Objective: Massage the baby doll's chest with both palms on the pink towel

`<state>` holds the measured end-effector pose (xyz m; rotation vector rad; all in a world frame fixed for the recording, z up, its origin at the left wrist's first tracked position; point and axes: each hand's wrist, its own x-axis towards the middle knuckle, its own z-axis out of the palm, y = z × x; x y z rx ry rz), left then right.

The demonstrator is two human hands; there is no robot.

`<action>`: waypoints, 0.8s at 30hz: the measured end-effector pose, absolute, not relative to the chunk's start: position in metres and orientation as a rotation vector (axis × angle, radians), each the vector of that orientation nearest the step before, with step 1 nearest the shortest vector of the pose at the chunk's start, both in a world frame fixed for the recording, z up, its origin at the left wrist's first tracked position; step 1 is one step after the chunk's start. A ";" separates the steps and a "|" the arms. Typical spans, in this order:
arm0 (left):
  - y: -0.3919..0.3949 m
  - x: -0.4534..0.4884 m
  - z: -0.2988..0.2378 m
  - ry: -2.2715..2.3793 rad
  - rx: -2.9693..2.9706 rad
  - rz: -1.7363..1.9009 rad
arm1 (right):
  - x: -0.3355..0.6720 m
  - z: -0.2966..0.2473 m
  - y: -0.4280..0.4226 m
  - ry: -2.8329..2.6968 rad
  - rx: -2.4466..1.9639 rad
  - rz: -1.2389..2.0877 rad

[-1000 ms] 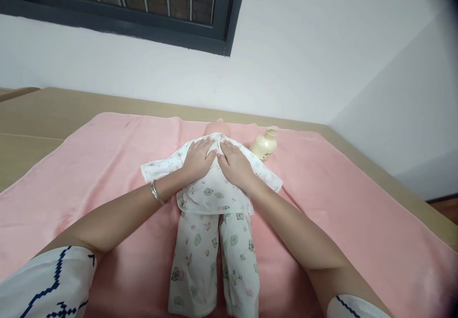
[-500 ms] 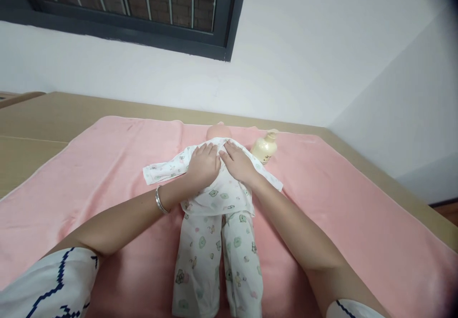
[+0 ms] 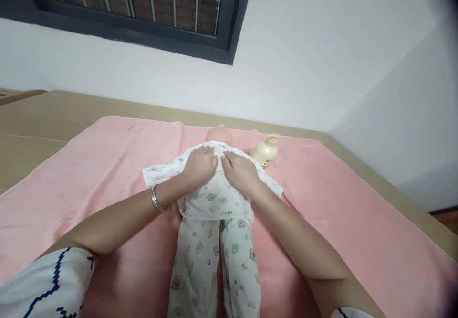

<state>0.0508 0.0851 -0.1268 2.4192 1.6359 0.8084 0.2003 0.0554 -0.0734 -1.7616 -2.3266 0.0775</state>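
A baby doll lies on its back, its bare head pointing away from me. It wears a white long-sleeved top and matching trousers printed with small green figures. My left hand rests palm down on the left side of the doll's chest, fingers laid over the cloth. On the other side of the chest lies my right hand, with its fingers slightly bent on the top. A narrow strip of fabric shows between both thumbs. Neither hand grips anything visible. The doll's face is hidden from this angle.
Beyond my right hand stands a cream pump bottle. A pink blanket lies under the doll on a wooden table. A white wall and a dark-framed barred window rise behind.
Both hands have slid outward a little, widening the gap between them. The fingers look more bent on the top. The view has shifted slightly.
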 end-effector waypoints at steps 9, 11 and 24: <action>0.069 0.055 -0.123 1.547 2.442 0.778 | 0.205 -0.078 0.061 -2.377 -1.723 0.082; 0.078 0.051 -0.121 1.532 2.366 0.738 | 0.196 -0.081 0.046 -2.362 -1.735 0.039; 0.046 0.064 -0.128 1.558 2.464 0.777 | 0.210 -0.094 0.077 -2.248 -1.756 0.239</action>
